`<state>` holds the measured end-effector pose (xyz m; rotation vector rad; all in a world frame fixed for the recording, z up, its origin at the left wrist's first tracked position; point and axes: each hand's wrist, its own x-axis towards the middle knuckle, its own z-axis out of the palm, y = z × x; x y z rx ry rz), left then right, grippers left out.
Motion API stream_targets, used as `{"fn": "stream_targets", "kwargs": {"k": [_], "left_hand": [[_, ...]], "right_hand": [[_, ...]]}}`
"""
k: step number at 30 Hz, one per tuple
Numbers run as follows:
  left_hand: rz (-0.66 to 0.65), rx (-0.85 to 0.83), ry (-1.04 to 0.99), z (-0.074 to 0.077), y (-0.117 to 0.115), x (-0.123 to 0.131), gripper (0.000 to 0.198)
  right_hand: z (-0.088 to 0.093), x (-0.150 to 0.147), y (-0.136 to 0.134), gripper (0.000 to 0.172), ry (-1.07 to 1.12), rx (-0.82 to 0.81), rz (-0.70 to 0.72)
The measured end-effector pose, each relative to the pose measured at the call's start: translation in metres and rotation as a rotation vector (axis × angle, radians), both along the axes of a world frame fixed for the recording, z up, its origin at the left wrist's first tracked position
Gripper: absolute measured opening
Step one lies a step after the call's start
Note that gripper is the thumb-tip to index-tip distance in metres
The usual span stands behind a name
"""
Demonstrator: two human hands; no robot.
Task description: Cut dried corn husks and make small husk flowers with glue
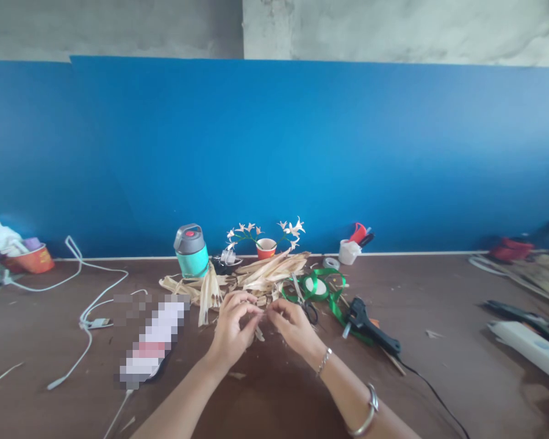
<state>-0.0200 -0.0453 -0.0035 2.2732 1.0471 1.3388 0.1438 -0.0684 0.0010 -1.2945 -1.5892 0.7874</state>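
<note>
My left hand (236,324) and my right hand (293,326) meet near the middle of the table, fingertips almost touching. Thumb and fingers of each are pinched together, and whatever lies between them is too small to make out. Just beyond them spreads a pile of dried corn husks (274,271). Scissors (309,310) lie close to my right hand, partly hidden by husks and ribbon. A roll of green ribbon (318,288) sits to their right. White flowers on green stems (294,228) arch out of a red paper cup (266,248) behind the husks.
A turquoise flask (193,253) stands behind left. To the right rest a black glue gun (370,326) with a trailing cord and a white cup (348,252) of pens. A blurred-out phone-like object (153,344) and white cables (88,311) occupy the left. A blue partition (274,152) closes the back.
</note>
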Motion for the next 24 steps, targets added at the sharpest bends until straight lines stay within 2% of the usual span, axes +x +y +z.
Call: {"fn": "stream_targets", "kwargs": {"k": [4, 7, 16, 24], "left_hand": [[0.01, -0.068, -0.038, -0.0032, 0.002, 0.0015, 0.01], [0.009, -0.099, -0.038, -0.0052, 0.0027, 0.0024, 0.008], [0.013, -0.068, 0.098, 0.0009, -0.0006, 0.0015, 0.009], [0.134, 0.072, 0.125, -0.0019, -0.0069, 0.009, 0.012]], "right_hand": [[0.0018, -0.0008, -0.0023, 0.012, -0.18, 0.226, -0.04], [0.0006, -0.001, -0.0026, 0.011, -0.307, 0.299, -0.054], [-0.0013, 0.0017, -0.0037, 0.011, -0.443, 0.325, -0.014], [-0.006, -0.0075, -0.0056, 0.013, -0.443, 0.34, -0.127]]}}
